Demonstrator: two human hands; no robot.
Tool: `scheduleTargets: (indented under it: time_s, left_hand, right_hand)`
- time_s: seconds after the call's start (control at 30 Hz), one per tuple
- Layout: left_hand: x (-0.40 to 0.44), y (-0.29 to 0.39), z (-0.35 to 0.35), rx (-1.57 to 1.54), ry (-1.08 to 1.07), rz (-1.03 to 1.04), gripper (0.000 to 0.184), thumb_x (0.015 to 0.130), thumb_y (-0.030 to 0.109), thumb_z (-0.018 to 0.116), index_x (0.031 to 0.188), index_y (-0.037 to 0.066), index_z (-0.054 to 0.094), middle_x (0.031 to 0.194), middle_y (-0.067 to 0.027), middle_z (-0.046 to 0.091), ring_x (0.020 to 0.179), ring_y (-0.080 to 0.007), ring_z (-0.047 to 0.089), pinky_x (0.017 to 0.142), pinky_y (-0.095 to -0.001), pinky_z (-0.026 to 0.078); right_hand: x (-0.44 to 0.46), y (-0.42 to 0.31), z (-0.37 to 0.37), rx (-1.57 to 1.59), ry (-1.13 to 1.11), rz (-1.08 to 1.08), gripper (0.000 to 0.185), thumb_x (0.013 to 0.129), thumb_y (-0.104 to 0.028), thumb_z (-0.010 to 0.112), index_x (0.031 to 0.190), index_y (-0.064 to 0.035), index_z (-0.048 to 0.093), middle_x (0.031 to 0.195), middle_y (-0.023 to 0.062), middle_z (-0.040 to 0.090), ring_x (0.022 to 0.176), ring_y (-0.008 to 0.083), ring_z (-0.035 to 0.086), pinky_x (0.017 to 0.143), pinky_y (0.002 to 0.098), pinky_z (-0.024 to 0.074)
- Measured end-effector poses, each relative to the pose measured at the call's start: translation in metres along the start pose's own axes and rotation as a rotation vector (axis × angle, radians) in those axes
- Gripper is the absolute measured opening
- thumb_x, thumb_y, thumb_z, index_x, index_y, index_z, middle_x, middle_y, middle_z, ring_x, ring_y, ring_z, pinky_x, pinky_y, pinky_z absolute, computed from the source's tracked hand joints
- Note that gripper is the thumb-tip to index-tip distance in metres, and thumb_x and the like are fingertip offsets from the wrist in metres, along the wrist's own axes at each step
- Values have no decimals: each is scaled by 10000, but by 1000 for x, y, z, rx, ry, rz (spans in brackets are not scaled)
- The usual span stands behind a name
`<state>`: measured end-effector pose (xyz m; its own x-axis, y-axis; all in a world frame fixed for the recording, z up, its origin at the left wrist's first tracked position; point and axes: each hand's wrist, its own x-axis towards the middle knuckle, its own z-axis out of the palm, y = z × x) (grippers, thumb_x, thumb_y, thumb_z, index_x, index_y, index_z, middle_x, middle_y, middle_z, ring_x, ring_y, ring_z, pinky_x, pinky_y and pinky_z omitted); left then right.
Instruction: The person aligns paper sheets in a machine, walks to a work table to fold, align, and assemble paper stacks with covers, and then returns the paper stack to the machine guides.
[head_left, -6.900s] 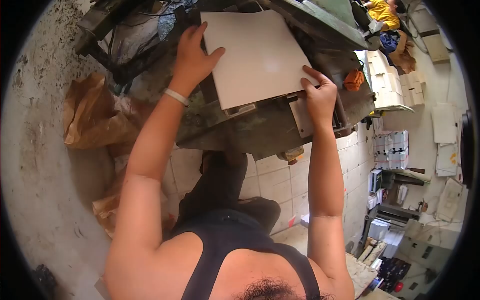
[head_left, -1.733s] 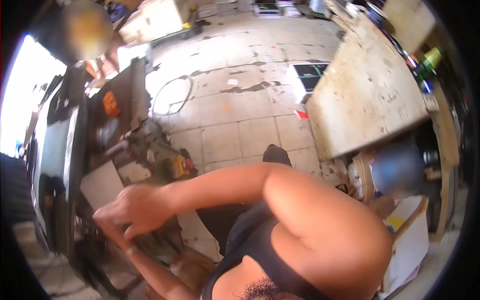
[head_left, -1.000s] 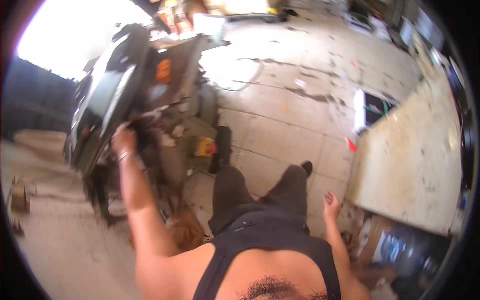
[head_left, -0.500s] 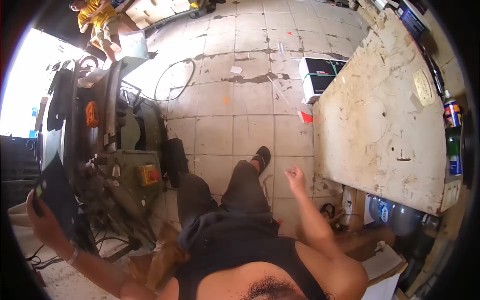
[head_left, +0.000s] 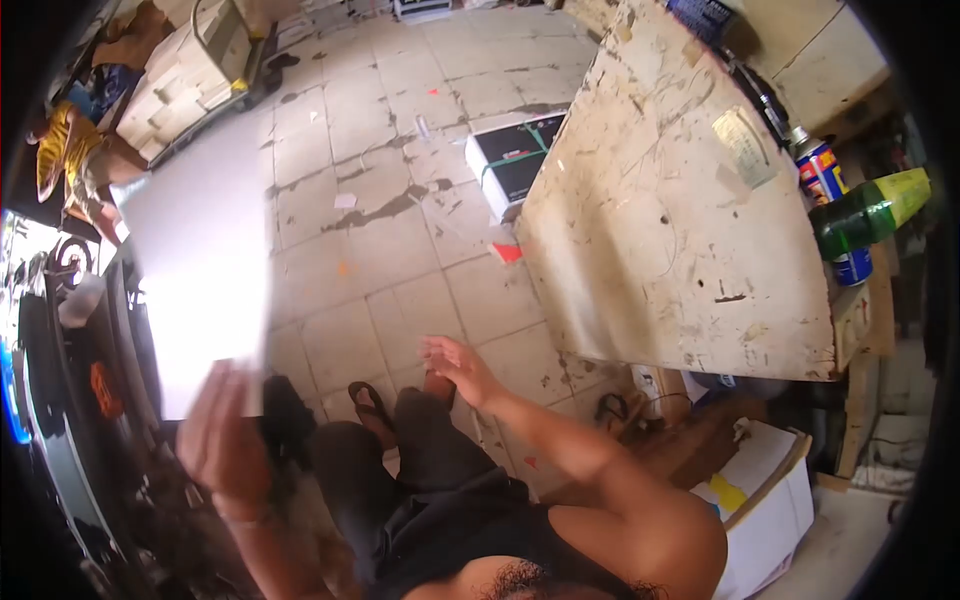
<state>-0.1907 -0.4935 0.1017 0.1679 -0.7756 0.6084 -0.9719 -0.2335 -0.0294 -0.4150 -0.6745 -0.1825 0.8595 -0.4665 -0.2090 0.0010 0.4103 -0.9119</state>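
Note:
My left hand [head_left: 222,440] grips the lower edge of a thin, flat rectangular sheet [head_left: 205,260]. Its upper part stretches away from me, and glare turns its face bright white; what it is made of I cannot tell. Some blur softens the fingers. Over the floor in front of my legs, my right hand [head_left: 462,368] hangs open, its fingers loosely stretched and nothing in them. A sandal [head_left: 372,408] shows on one foot below it.
At right stands a worn workbench [head_left: 660,230] with a spray can [head_left: 818,165] and a green bottle [head_left: 868,215]. A strapped box [head_left: 515,160] lies on the floor beside it. Dark machinery [head_left: 70,400] stands at left. A person in yellow [head_left: 68,150] is near a loaded trolley [head_left: 185,80].
My left hand has swung forward and inward, raising the sheet, whose visible face went from dark to bright. My view has turned right, and my feet have shifted.

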Motion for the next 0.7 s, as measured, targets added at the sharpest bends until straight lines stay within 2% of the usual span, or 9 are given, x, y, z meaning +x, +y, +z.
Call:
scheduleTargets:
  time_s: [0.13,0.17,0.3,0.33,0.37,0.43,0.57,0.67,0.7]
  left_hand:
    - [1,-12,70,-235,-77,81,270,888,-75,661,1090,53,787,1148,-151,773,1109,-347,745,859,-396,629]
    - [-1,-18,85,-280,-108,80,282,869,-73,671,1084,68,788,1164,-146,766,1116,-346,742,855,-399,629]
    - [-33,-50,175,-512,-204,111,372,798,-56,706,1106,138,781,1159,-116,753,1152,-357,721,926,-446,614]
    - [-50,-59,197,-582,-300,130,437,794,-10,677,1182,168,774,1269,-85,729,1222,-346,684,1049,-488,558]
    - [-59,-63,214,-621,-337,153,428,816,14,670,1195,183,772,1287,-74,723,1265,-326,659,1089,-525,515]
    - [-59,-61,223,-655,-323,110,401,842,55,662,1196,209,771,1268,-37,735,1274,-295,656,1126,-538,454]
    - [-19,-89,179,-707,-313,99,386,829,43,667,1166,201,773,1239,-29,747,1233,-294,677,1121,-533,455]
    - [13,-113,140,-712,-311,82,393,807,23,679,1151,189,774,1210,-41,754,1207,-301,687,1073,-514,499]
    - [21,-122,136,-723,-302,77,395,802,16,682,1147,184,773,1199,-47,756,1197,-305,690,1051,-505,517]
  right_hand:
    - [45,-38,23,116,1,63,617,1083,-459,515,1562,-80,432,1391,129,604,1190,220,610,1006,355,475]
    - [61,-33,22,143,27,54,743,1061,-613,477,1600,-112,378,1419,146,600,1166,236,628,980,383,499]
    - [112,-33,13,522,216,243,831,1026,-683,487,1624,-133,317,1500,145,539,1141,282,659,917,435,555]
    - [128,-12,2,559,236,342,777,1026,-603,560,1613,-143,341,1477,128,555,1058,278,696,870,429,588]
    - [139,-13,2,387,324,449,717,1017,-482,633,1596,-149,372,1421,111,594,1020,287,719,829,429,611]
    - [155,-31,21,331,453,470,566,992,-248,651,1513,-97,488,1245,104,684,1020,264,733,827,422,624]
    - [176,-87,75,213,463,519,557,923,-123,659,1465,-57,546,1215,118,697,1003,243,732,846,417,617]
    - [185,-127,109,33,459,397,579,888,-102,684,1449,-28,563,1195,118,701,1027,215,715,864,356,588]
    - [192,-138,117,-141,488,263,593,857,-65,688,1435,-3,572,1164,118,706,1005,185,693,857,308,551]
